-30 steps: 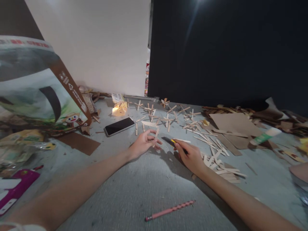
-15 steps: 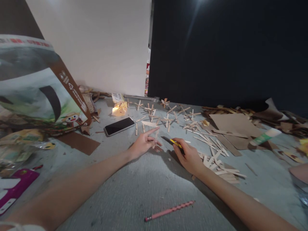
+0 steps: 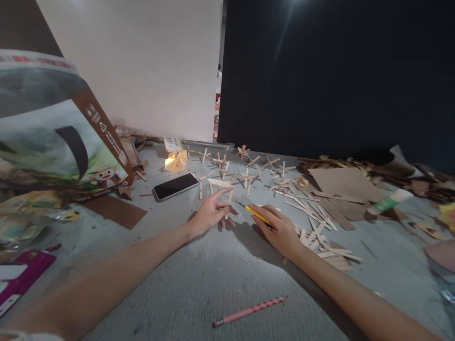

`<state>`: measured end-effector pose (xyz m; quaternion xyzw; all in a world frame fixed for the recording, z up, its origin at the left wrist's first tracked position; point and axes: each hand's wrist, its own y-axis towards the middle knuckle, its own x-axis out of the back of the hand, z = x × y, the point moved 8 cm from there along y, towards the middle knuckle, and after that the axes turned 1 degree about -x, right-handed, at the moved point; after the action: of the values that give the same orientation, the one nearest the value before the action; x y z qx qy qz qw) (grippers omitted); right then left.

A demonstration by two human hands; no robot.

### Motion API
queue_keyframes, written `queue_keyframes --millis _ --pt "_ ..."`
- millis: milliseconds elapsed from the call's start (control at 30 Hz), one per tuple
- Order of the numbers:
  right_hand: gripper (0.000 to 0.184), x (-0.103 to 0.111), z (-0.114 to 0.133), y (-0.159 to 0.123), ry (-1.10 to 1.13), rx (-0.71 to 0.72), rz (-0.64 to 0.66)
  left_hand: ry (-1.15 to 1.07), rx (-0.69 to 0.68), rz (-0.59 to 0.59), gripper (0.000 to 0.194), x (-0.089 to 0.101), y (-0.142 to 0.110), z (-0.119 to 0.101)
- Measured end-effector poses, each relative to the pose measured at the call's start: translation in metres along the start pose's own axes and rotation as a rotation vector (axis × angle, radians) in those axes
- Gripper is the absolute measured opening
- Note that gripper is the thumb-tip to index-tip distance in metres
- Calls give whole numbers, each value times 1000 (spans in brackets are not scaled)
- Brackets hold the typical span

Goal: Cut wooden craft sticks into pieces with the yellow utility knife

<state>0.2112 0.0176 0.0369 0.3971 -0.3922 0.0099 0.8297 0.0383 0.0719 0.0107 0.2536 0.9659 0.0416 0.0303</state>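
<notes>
Between the thumb and fingers of my left hand [image 3: 209, 215] is a thin wooden craft stick [image 3: 230, 199], held nearly upright. My right hand [image 3: 279, 229] is closed around a yellow utility knife [image 3: 260, 215], its dark blade pointing left toward the stick, with a small gap between them. Just beyond my left hand lie a few short stick pieces [image 3: 219, 183]. Past both hands, several crossed-stick shapes [image 3: 247, 177] are spread over the grey table [image 3: 185, 284]. Beside my right wrist is a heap of loose craft sticks [image 3: 316, 241].
A phone [image 3: 176, 186] lies left of my left hand. Nearest me is a pink pencil [image 3: 250, 311]. On the right are cardboard sheets [image 3: 341, 187] and a glue stick [image 3: 390, 202]. A large printed bag [image 3: 42, 137] stands at left. Another person's arm [image 3: 441, 255] shows at far right.
The knife has turned slightly in my right hand, showing more of its yellow handle, and its blade sits a little closer to the stick. My left hand has barely shifted.
</notes>
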Motion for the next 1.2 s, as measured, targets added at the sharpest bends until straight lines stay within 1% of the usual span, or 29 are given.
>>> queue_keyframes --millis 233,400,500,633,733,900,1067,1200 --pt "31 -2 2 -1 -35 46 14 73 4 4 82 -2 0 2" --pt "29 1 3 -2 -46 34 -9 251 -50 -84 67 4 1 -1" --pt "29 2 4 -3 -51 32 -22 324 -73 -116 61 7 1 -2" --pt "29 2 5 -3 -89 48 -30 389 -73 -81 56 4 2 -2" --pt "30 0 4 -3 -109 46 -4 436 -81 -49 51 1 2 -3" --pt "31 -2 1 -3 -122 40 23 499 -95 -35 45 -1 0 -6" --pt "31 -2 3 -4 -128 45 22 480 -114 -58 38 -1 -3 -12" --pt "31 -2 2 -3 -125 30 19 433 -59 -72 40 0 -3 -8"
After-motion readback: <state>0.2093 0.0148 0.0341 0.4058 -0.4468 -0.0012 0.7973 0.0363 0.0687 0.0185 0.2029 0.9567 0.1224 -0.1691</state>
